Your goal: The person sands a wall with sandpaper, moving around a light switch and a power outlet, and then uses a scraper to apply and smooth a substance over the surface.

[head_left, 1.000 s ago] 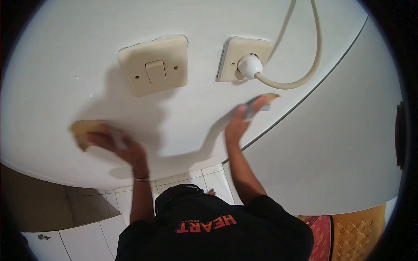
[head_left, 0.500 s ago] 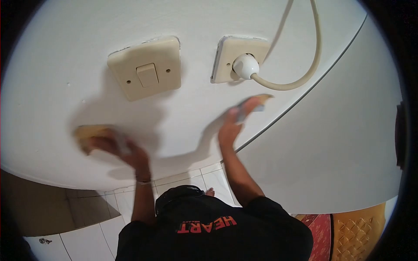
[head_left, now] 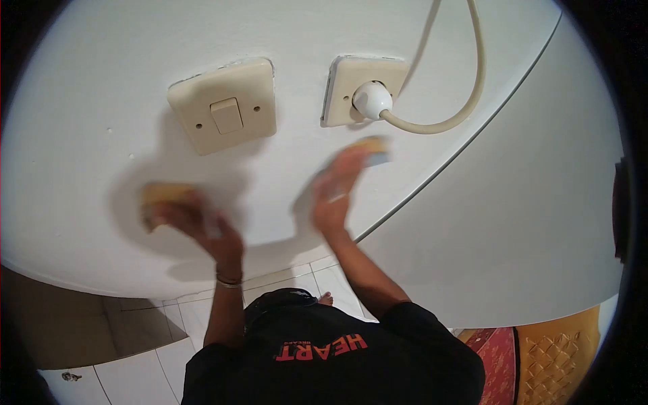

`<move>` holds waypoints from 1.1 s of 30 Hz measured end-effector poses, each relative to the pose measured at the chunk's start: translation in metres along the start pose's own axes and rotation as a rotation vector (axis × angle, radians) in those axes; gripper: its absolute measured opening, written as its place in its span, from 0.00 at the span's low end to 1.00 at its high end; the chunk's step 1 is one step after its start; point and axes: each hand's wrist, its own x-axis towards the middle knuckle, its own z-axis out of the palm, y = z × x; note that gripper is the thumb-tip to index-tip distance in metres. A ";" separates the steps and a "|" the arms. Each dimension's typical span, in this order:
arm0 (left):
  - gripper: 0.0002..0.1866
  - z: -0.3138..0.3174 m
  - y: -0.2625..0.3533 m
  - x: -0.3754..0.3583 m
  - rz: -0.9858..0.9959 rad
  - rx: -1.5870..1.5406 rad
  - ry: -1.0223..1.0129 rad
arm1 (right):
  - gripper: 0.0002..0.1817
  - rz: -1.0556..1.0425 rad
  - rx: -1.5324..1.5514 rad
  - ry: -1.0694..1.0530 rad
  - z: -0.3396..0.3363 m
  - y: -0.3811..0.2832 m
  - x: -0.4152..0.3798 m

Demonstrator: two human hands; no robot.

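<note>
My left hand [head_left: 196,219] is closed on a tan piece [head_left: 165,194] that looks like a folded sheet or cloth. It is close to the white wall, below and left of a cream light switch [head_left: 226,116]. My right hand [head_left: 334,192] is closed around a similar tan-and-grey piece [head_left: 375,150], just under a cream wall socket [head_left: 341,101]. A white plug [head_left: 372,100] sits in that socket. Both hands are blurred by motion, so I cannot tell exactly what material they hold.
From the plug a cream cable [head_left: 478,81] loops up and right. A large grey panel [head_left: 499,223] borders the wall [head_left: 74,202] on the right. White floor tiles [head_left: 128,371] lie below, with a red patterned fabric [head_left: 491,358] and an orange woven-look surface [head_left: 557,358] at lower right.
My left hand has moved right and slightly up with its piece. My right hand has shifted left with its piece, staying below the socket.
</note>
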 end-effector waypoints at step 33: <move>0.24 -0.026 -0.057 -0.001 0.084 0.116 -0.097 | 0.31 -0.081 -0.109 -0.396 0.026 0.030 -0.113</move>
